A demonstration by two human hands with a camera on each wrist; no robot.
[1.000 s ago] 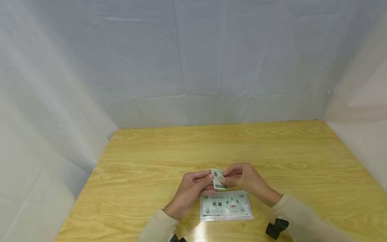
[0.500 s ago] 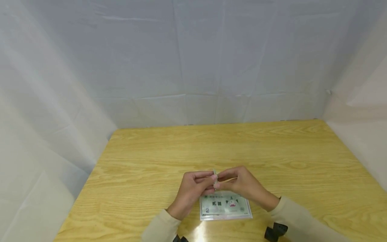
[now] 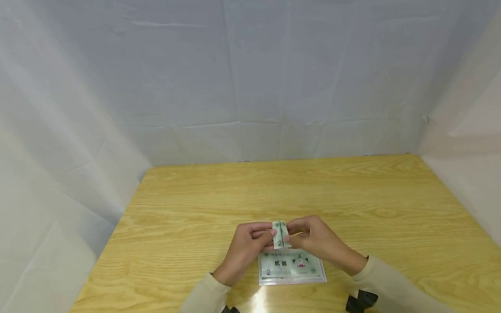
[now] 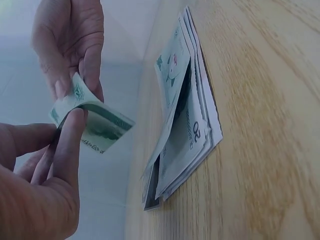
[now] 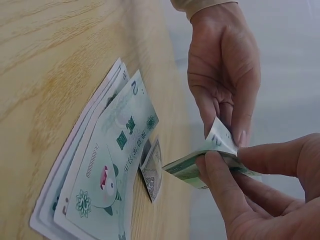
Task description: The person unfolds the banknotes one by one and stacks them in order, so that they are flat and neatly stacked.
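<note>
A small folded green play banknote is held up just above the far edge of a banknote stack. My left hand pinches its left side between thumb and fingers, and my right hand pinches its right side. In the head view a "2" and a vertical fold line show on it. Seen from the right wrist, the folded banknote has its layers partly spread. On top of the stack, a green note with a "2" and a cartoon figure bows upward; a "20" note lies beneath.
The stack lies on a wooden table near its front edge. Behind it in the right wrist view is a small dark printed piece. White sheeting hangs behind the table and on both sides.
The folded banknote turned from a flat green face to edge-on, and now its other face with the "2" shows. Both hands keep nearly the same place, the right having shifted slightly left.
</note>
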